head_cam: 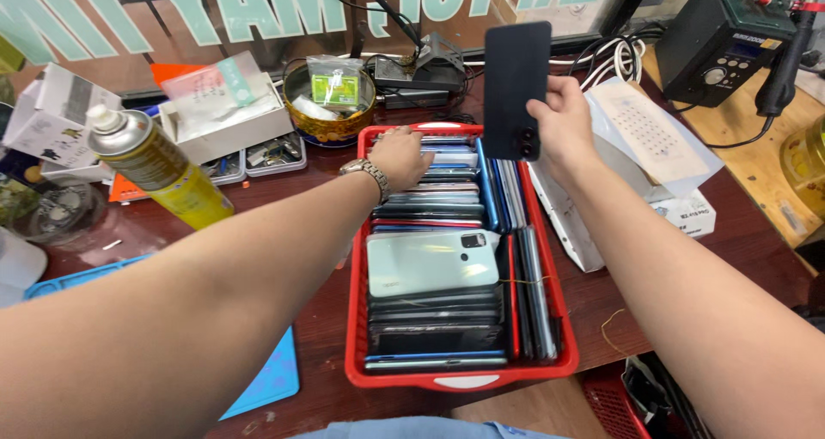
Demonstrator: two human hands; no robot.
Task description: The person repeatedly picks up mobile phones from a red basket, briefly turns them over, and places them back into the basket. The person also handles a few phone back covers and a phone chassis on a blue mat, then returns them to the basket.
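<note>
Our right hand [563, 121] pinches a dark phone [516, 87] upright; our left hand [400, 154] spreads on far phones in the red basket [357, 319]. A loose pinch could drop it.

We see a white carton [56, 117] at far left, an open white box [225, 121] beside it (holding clear packets), and pale green sign lettering [129, 5] on the window behind.

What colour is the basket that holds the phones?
The basket is red; the head view shows it best.
</note>
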